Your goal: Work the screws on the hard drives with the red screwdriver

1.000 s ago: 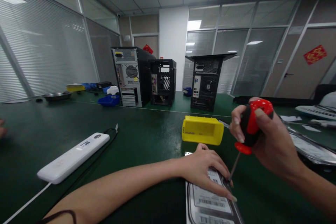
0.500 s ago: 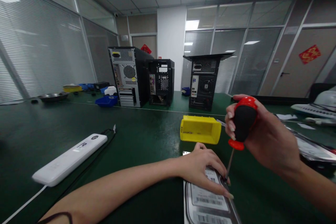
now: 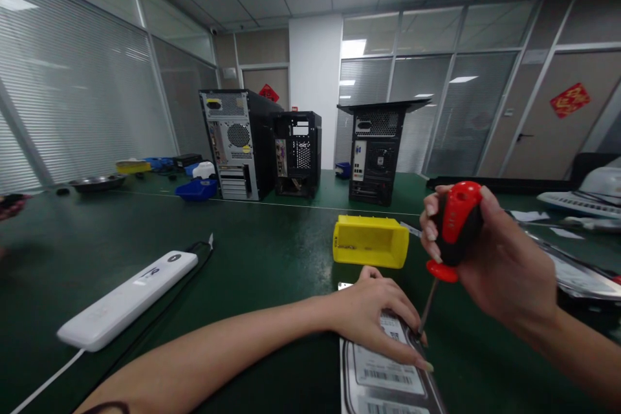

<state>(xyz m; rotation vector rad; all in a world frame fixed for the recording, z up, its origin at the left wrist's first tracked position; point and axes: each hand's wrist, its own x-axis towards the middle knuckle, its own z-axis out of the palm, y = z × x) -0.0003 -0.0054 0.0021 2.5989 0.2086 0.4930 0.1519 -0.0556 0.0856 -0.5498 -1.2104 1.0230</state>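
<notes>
A hard drive (image 3: 383, 378) with white barcode labels lies flat on the green table at the bottom centre. My left hand (image 3: 376, 317) presses down on its far end, fingers spread over the label. My right hand (image 3: 490, 252) grips the red and black handle of a screwdriver (image 3: 451, 226). The thin shaft slants down and its tip touches the drive's right edge, beside my left fingertips. A yellow plastic bin (image 3: 371, 241) lies on its side just behind the drive.
A white power strip (image 3: 129, 299) with a cable lies at the left. Three open computer cases (image 3: 301, 150) stand at the back. Blue bins (image 3: 196, 189) and a metal dish (image 3: 97, 181) sit far left. Another person's hand (image 3: 10, 206) shows at the left edge.
The screwdriver handle has turned in my right hand, with more red now facing me. My left hand stays on the drive. Another hand has appeared at the left edge.
</notes>
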